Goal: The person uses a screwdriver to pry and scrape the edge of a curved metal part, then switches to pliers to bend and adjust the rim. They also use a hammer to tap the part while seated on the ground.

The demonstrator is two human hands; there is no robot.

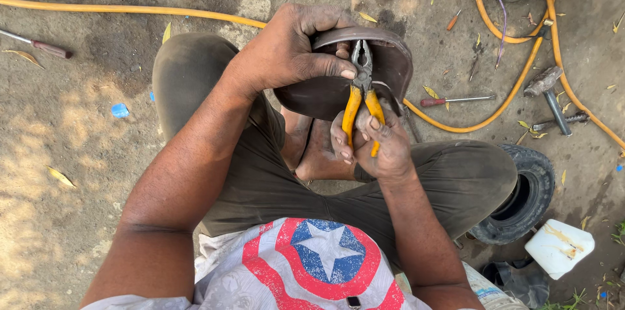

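Head view: a small black tyre (524,196) lies on the dirt ground (65,121) by the right knee. The left hand (286,50) clamps a brown sandal (390,66) above the lap; the right hand (381,144) squeezes yellow-handled pliers (362,98) biting it.

Bare, packed dirt ground (78,108) serves as the floor, mottled with patchy sunlight at the left and darker stains near the top. Dry yellow leaves (60,176) lie scattered about (thin and curled). A few green weeds (615,232) edge the lower right corner.
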